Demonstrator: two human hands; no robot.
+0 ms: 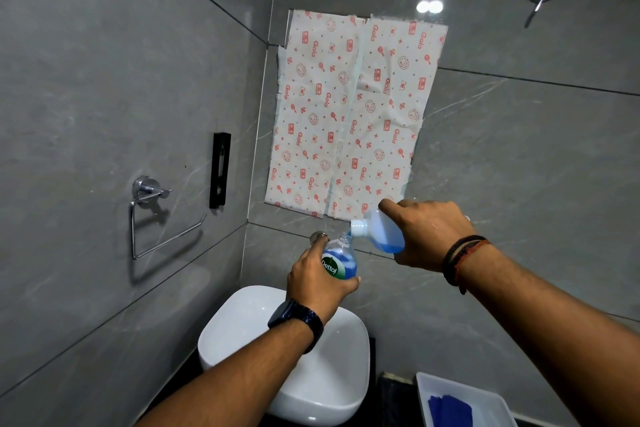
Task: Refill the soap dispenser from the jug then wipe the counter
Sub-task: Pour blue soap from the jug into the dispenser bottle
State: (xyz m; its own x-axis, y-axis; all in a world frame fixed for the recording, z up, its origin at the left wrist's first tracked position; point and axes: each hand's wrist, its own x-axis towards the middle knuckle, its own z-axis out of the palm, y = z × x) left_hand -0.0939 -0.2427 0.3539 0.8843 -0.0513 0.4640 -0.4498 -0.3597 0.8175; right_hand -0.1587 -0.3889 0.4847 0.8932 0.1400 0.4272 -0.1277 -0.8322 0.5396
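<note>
My left hand (317, 282) grips a clear soap dispenser bottle (338, 258) with a green Dettol label and blue liquid inside, held above the white basin (242, 319). My right hand (427, 234) holds a translucent jug (381, 230) tipped to the left, its white neck touching the bottle's open mouth. Blue liquid lies in the jug's lower side. The pump top of the dispenser is not in view.
A white tray (485, 395) holding a folded blue cloth (450, 411) sits on the dark counter (394, 395) at the lower right. A chrome tap (319, 237) is behind the bottle. Printed paper (349, 114) covers the wall; a chrome paper holder (152, 215) hangs left.
</note>
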